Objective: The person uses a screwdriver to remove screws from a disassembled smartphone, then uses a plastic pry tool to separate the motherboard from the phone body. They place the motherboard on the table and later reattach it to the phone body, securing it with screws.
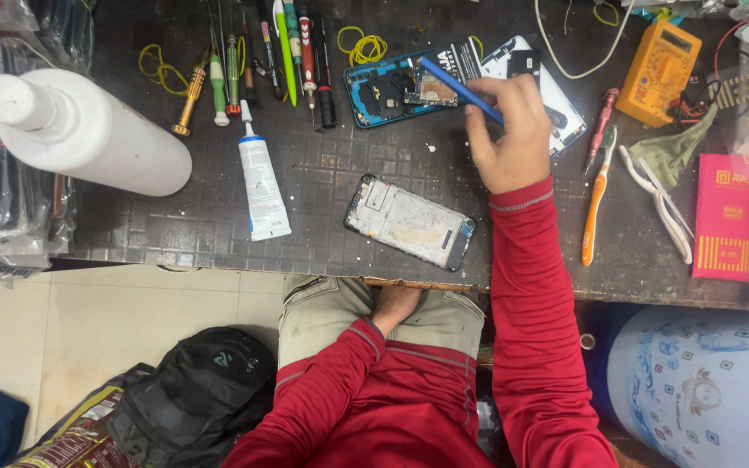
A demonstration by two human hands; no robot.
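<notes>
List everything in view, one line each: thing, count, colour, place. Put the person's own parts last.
opened phone body: 1, blue frame, table top centre
phone frame: 1, silvery white, table front centre
pry tool: 1, blue, in right hand
glue tube: 1, white with blue neck, left of centre
large bottle: 1, white, lying at left
screwdrivers and pens: several, mixed colours, table top
multimeter: 1, orange-yellow, top right
toothbrush: 1, orange and white, right
flat box: 1, pink-red, far right
backpack: 1, black, floor
left hand: in lap under table edge
right hand: over table, gripping pry tool
</notes>
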